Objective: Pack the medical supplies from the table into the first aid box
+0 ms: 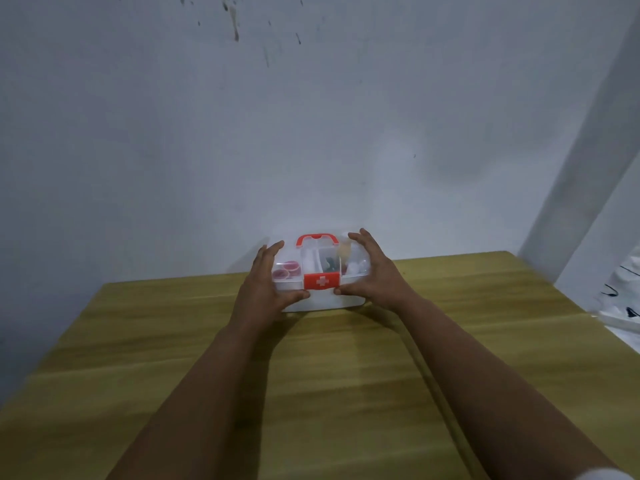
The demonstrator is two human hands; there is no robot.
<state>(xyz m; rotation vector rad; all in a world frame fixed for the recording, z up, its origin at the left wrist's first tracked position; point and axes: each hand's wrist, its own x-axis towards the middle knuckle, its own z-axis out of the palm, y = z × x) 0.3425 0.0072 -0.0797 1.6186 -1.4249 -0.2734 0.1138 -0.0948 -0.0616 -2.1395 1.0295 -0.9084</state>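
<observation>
A clear plastic first aid box (320, 299) with a red handle and a red latch bearing a white cross stands at the far edge of the wooden table (332, 375), its lid down. Pink tape rolls (286, 269) and other small supplies show through the lid. My left hand (266, 285) rests over the box's left part, thumb on the front by the latch. My right hand (370, 271) covers the right part, thumb at the latch's other side. Both hands press on the box.
A pale wall with dark stains rises right behind the table. A white pillar stands at the right. White cloth or paper with black marks (623, 299) lies beyond the table's right edge.
</observation>
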